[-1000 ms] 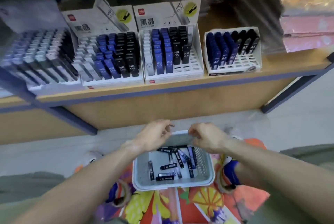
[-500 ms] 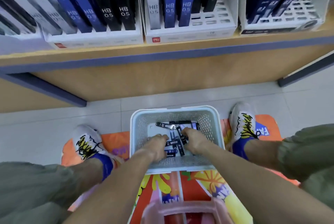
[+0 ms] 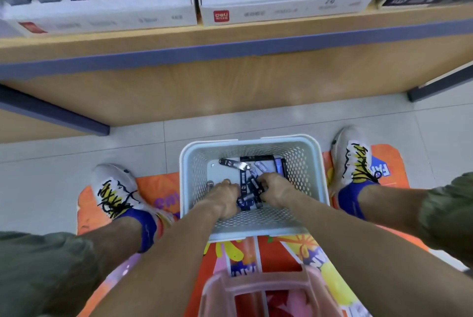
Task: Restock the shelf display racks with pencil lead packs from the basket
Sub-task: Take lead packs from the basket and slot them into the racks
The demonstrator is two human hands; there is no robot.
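Left hand [image 3: 225, 195] grip and right hand [image 3: 275, 190] grip both curled on pencil lead packs [image 3: 249, 192] inside basket [image 3: 313, 176]

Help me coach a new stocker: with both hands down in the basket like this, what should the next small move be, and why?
Probably close the fingers on a few packs and lift them out. Both the left hand and the right hand are already among the loose pile in the basket, and the middle rack on the shelf above shows open slots on its right side.
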